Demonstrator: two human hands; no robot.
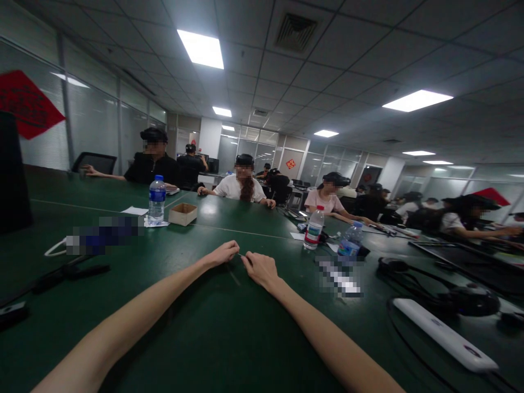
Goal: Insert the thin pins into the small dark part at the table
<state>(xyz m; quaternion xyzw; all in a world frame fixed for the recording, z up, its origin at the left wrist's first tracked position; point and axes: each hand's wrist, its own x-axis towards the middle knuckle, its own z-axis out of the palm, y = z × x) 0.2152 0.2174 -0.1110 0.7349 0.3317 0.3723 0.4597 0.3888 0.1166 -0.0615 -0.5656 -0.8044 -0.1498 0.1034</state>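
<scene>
Between left hand (pixel 224 254) and right hand (pixel 260 268), in both fingertip grips, a thin pale sliver (pixel 241 255).

Head-worn cam, wide view, looks fwd & a bit down across green tabletop (pixel 196 349); L hand (pixel 222 254) & R hand (pixel 261 268) near, approx. ctr; white-shirted co-worker (pixel 230 187) farther off, ceiling (pixel 135 33) up top.

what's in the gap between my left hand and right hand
In the head view, a thin, pale sliver shows between the left hand and right hand, too small to identify, above the green tabletop.
</scene>
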